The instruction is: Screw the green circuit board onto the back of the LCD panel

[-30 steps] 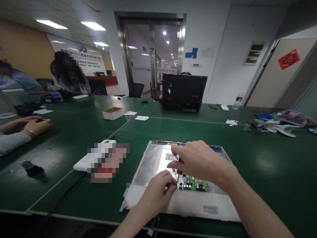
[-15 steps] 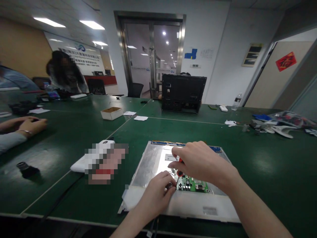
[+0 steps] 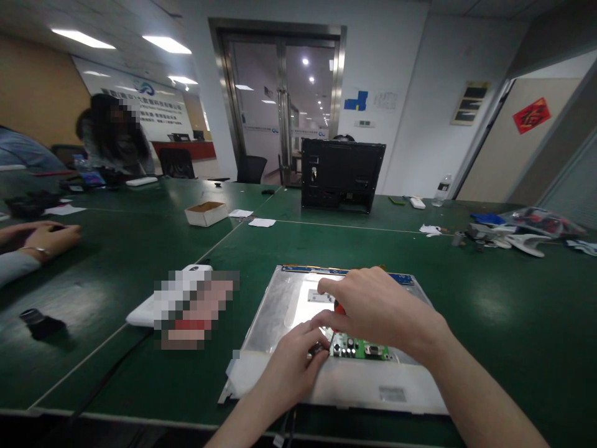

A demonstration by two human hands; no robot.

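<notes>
A silver display panel (image 3: 261,330) lies flat on the table, with a green circuit board (image 3: 359,348) on its middle. My right hand (image 3: 387,308) is closed around the red handle of a screwdriver (image 3: 339,308) above the board's left part; the fingers hide most of the tool, its tip included. Low at the board's left edge, my left hand (image 3: 293,358) has its fingers and thumb brought together around something small and dark that I cannot make out. The fingertips of both hands nearly meet. A blue strip (image 3: 401,279) runs along the panel's far edge.
Left of the panel lie a white device (image 3: 144,313) and a blurred pinkish item (image 3: 205,311). Farther back stand an open box (image 3: 206,214) and a black monitor housing (image 3: 342,174). At the far left are another person's hands (image 3: 51,239). Plastic-bagged parts (image 3: 545,224) lie at right.
My right hand has lowered slightly and turned over the screwdriver, covering more of its handle. My left hand keeps its place at the board's edge. The whole view has shifted a little.
</notes>
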